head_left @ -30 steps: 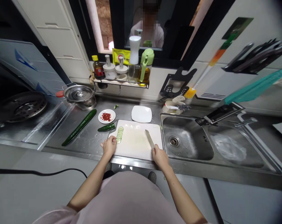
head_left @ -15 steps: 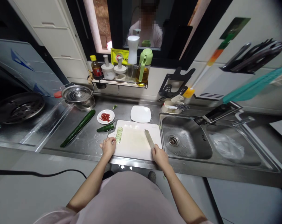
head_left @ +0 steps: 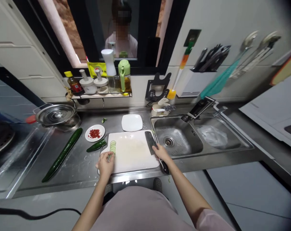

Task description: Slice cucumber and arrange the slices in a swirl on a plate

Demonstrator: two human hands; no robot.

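Observation:
A white cutting board (head_left: 132, 152) lies on the steel counter in front of me. A short row of cucumber slices (head_left: 113, 146) sits at its left edge. My left hand (head_left: 105, 164) is at the board's near left corner, fingers curled round a small green cucumber piece at the near end of the row. My right hand (head_left: 161, 152) rests closed over the knife (head_left: 150, 141), which lies flat along the board's right edge. Its dark handle sticks out toward me past my wrist.
Left of the board lie a green chili (head_left: 96, 145), a small plate of red chili bits (head_left: 94, 133) and a whole cucumber (head_left: 62, 154). A white dish (head_left: 132, 122) is behind the board, a lidded pot (head_left: 56, 115) at back left, a sink (head_left: 177, 141) right.
The view has swung to the right. The knife went from blade-up on the board to lying flat at its right edge under my right hand. My left hand stays by the slices.

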